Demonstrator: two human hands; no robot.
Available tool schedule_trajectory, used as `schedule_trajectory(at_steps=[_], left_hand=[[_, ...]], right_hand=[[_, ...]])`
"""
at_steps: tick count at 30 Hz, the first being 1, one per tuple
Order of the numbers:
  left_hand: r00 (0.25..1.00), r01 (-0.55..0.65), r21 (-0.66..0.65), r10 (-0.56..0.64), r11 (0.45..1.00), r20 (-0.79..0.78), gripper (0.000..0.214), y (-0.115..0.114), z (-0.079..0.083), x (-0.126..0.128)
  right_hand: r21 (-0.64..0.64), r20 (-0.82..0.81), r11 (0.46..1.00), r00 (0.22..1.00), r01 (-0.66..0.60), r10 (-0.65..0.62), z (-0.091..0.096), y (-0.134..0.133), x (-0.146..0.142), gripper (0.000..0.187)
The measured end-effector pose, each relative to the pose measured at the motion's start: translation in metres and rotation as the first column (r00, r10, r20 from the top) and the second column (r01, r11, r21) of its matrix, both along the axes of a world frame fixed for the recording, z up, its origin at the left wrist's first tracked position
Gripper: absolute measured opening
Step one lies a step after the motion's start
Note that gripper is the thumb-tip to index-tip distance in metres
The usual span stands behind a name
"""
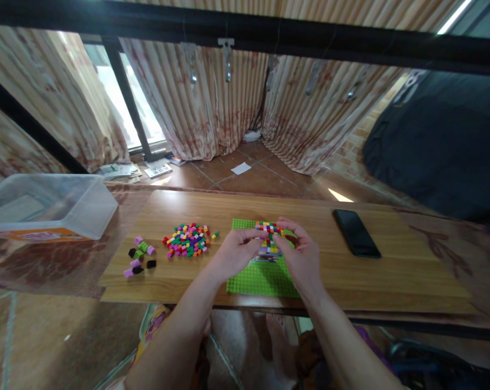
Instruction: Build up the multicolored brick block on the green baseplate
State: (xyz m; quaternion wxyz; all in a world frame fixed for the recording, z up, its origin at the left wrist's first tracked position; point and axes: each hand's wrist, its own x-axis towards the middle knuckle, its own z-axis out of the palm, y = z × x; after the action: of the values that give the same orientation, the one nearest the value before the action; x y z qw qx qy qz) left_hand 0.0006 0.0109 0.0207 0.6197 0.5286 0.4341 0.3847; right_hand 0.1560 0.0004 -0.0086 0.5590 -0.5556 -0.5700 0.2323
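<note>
A many-coloured structure of small toy bricks (270, 251) stands on the green studded baseplate (253, 283), in the middle of the wooden table. My left hand (237, 253) is at its left side, thumb and forefinger pinched together over its top; whatever lies between them is too small to make out. From the right, my right hand (304, 254) wraps round the structure, its thumb on the near side and its fingers reaching behind. Both hands partly hide the bricks. Left of the baseplate spreads a pile of small coloured bricks (188, 240).
Larger pink, green and black bricks (142, 249) lie scattered near the table's left end. A black phone (356, 233) rests on the right of the wooden table (403, 271). A clear plastic box (78, 203) sits beyond the left end. A dark bar (245, 24) crosses overhead.
</note>
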Motion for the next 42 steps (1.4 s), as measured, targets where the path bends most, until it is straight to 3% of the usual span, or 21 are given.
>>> schedule_trajectory(at_steps=[6,17,24,30,36,42], left_hand=[[0.995,-0.001,-0.062,0.006,0.998,0.095,0.031,-0.002,0.000,0.001],[0.973,0.019,-0.188,0.025,0.982,0.230,0.036,-0.005,0.012,0.001],[0.984,-0.023,-0.183,0.054,0.983,0.168,0.028,-0.002,0.015,-0.008],[0.994,0.023,-0.148,-0.007,0.989,0.106,0.031,-0.002,0.011,-0.004],[0.996,0.039,-0.120,-0.029,0.992,0.078,0.031,-0.005,0.011,-0.001],[0.997,0.053,-0.124,-0.046,0.991,0.056,0.034,-0.006,0.011,-0.002]], right_hand=[[0.146,0.326,0.989,0.942,0.036,-0.082,0.009,-0.006,-0.003,0.011],[0.214,0.458,0.976,0.880,0.029,-0.126,0.012,-0.006,-0.001,0.009],[0.148,0.340,0.988,0.935,0.052,-0.100,0.004,-0.004,-0.009,0.010],[0.073,0.224,0.991,0.966,0.115,-0.129,0.001,-0.004,-0.011,0.010],[-0.084,-0.061,0.994,0.996,0.066,-0.071,-0.006,-0.001,-0.009,0.016],[-0.200,-0.331,0.980,0.940,0.012,-0.079,-0.002,0.001,-0.007,0.032]])
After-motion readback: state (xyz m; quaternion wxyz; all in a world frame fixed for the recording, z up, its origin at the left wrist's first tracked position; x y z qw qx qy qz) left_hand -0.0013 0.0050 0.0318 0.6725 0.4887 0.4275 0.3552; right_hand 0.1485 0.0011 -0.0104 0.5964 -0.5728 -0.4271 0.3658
